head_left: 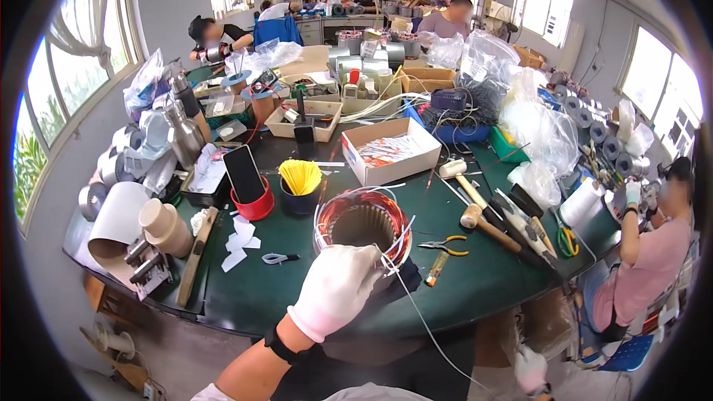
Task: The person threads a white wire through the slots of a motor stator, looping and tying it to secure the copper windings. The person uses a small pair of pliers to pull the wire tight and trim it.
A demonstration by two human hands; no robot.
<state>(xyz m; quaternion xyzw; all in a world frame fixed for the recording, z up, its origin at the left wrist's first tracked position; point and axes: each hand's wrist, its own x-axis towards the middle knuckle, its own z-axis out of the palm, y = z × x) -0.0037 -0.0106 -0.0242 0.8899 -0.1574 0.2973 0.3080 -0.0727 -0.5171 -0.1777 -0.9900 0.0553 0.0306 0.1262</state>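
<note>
While the counter (pixel 252 291) spans the frame, a dark-screened phone (pixel 243 172) stands in a red holder (pixel 255 202) at centre left, white paper scraps (pixel 239 241) below. Next, dark cup (pixel 300 203) of yellow strips (pixel 301 176). Left hand (pixel 338 286), white-gloved, lower centre, fingers curled, gripping near rim of the copper-wound ring (pixel 362 224). Ring sits on the counter, mid-frame, opening up: ribbed grey-brown inner wall, reddish wire bunched round the top, white sleeves poking out. Thin white cord (pixel 420 315) runs from near rim toward lower right. Right of ring: orange tube (pixel 437 269), print too small to read, and yellow-handled pliers (pixel 445 245); then wooden mallet (pixel 470 215). Right hand (pixel 530 368), gloved, lower right, beyond counter edge; can't tell if closed or holding anything.
</note>
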